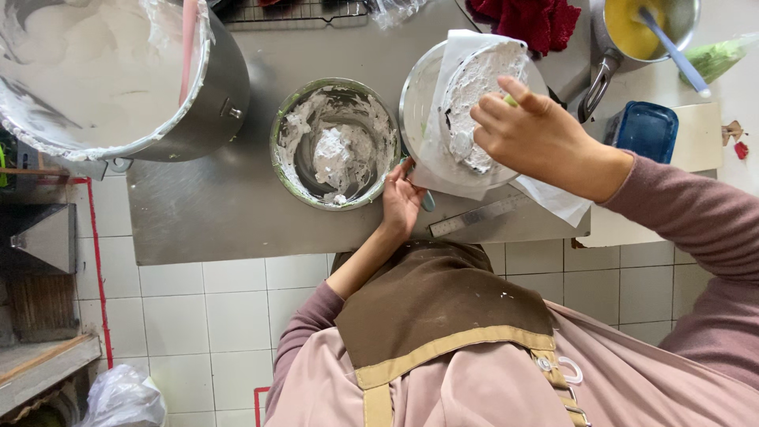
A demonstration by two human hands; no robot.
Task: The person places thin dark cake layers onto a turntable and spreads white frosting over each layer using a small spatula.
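A round cake coated in white cream [474,95] sits on white paper [553,202] on a round metal stand [413,95]. My right hand [538,134] hovers over the cake, closed on a small tool with a green handle [511,100]; its working end is hidden under my fingers. My left hand [400,198] grips the stand's near edge, fingers curled beside a small teal piece [428,202]. To the left of the stand is a steel bowl smeared with white cream [336,144].
A big steel mixing bowl of cream [103,71] with a pink spatula stands far left on the steel table [205,213]. A metal ruler [478,216], blue box [644,130], pot of yellow mix [640,28], red cloth [530,20] and green piping bag [715,55] surround the stand.
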